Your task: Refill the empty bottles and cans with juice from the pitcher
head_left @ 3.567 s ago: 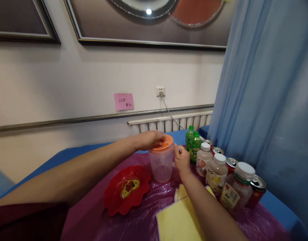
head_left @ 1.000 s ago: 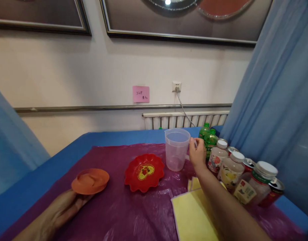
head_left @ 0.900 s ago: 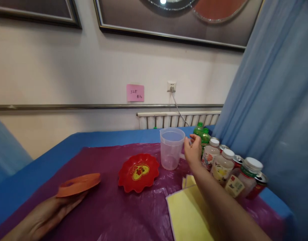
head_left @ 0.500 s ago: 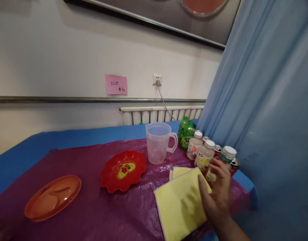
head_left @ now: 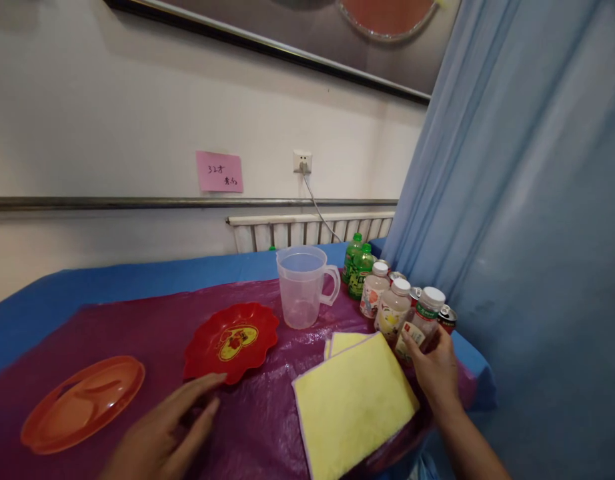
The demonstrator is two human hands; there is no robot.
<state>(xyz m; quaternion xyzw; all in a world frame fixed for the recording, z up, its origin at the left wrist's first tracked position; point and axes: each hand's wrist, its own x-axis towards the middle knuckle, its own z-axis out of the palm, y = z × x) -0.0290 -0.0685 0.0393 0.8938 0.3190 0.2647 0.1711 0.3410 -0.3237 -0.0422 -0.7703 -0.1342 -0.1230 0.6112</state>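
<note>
My left hand [head_left: 160, 430] was bare and slightly blurred, its forefinger [head_left: 197, 389] long and tapering beside a shorter thumb [head_left: 196, 433]. My right hand [head_left: 436, 367] was bare too, its slim forearm [head_left: 471, 440] uncovered.

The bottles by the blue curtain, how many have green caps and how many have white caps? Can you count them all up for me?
Green-capped bottles: 2
White-capped bottles: 3
Total: 5

Indoors, perhaps a home: radiator [head_left: 277, 219], framed picture [head_left: 297, 30], blue curtain [head_left: 527, 200].
</note>
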